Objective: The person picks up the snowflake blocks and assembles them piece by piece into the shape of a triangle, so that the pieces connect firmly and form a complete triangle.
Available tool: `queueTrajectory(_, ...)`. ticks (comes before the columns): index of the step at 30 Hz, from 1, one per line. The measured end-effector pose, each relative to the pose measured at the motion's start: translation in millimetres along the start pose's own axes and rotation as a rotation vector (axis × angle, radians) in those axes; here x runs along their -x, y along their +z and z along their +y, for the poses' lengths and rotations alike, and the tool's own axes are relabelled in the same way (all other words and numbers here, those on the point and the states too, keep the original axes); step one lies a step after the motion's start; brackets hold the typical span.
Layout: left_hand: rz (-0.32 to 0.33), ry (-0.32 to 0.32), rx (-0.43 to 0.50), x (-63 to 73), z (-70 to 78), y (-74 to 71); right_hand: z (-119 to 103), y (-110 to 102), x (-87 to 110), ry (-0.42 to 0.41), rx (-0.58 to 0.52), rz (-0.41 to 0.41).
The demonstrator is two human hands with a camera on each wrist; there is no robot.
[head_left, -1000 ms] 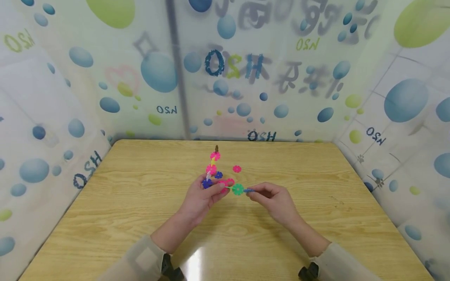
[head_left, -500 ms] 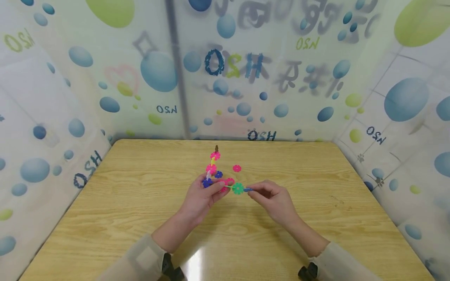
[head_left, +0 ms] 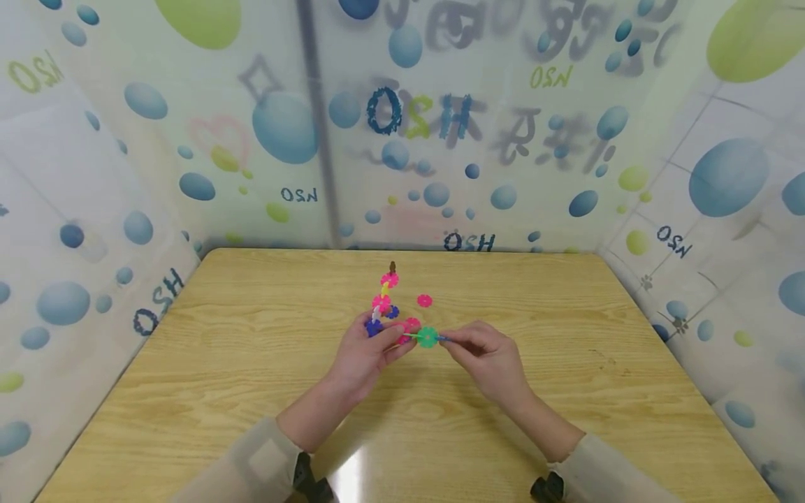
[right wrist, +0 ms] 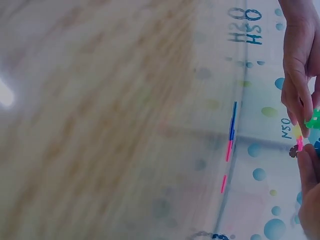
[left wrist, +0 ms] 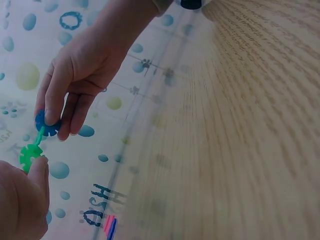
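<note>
A chain of notched plastic snowflake discs is held between my hands in the head view. My left hand grips its middle, near a dark blue disc; some links are hidden by the fingers. From there the chain runs up through white, pink, yellow and pink discs to a brown disc. On the right side it carries a green disc. My right hand pinches a blue disc at that end, joined to or touching a green one; the left wrist view shows this closer.
A loose pink disc lies on the wooden table behind the hands. A loose blue disc and another pink disc lie beside the chain. Patterned curtains stand along the table's back and sides.
My left hand and the chain have shifted slightly to the right. The blue disc in my right hand now appears more edge-on. The loose discs have stayed in place.
</note>
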State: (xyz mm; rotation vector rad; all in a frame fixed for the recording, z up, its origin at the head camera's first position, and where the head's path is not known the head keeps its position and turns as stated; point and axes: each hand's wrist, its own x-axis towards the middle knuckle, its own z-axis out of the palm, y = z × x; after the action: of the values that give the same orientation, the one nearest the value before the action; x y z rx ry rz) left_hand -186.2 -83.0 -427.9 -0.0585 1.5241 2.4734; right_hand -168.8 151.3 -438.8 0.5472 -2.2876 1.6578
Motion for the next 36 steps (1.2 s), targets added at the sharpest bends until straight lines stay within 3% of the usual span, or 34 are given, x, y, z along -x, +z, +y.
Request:
queueTrajectory(12,0.012,0.015,-0.002,-1.3,-3.8,-0.4,-2.4,3.3,0.2,-0.109,0.075,0.010)
queueTrajectory(36,0.027,-0.028,-0.014,-0.3,-7.1,-3.5,-5.1,3.6,-0.9,-0.125,0.161,-0.010)
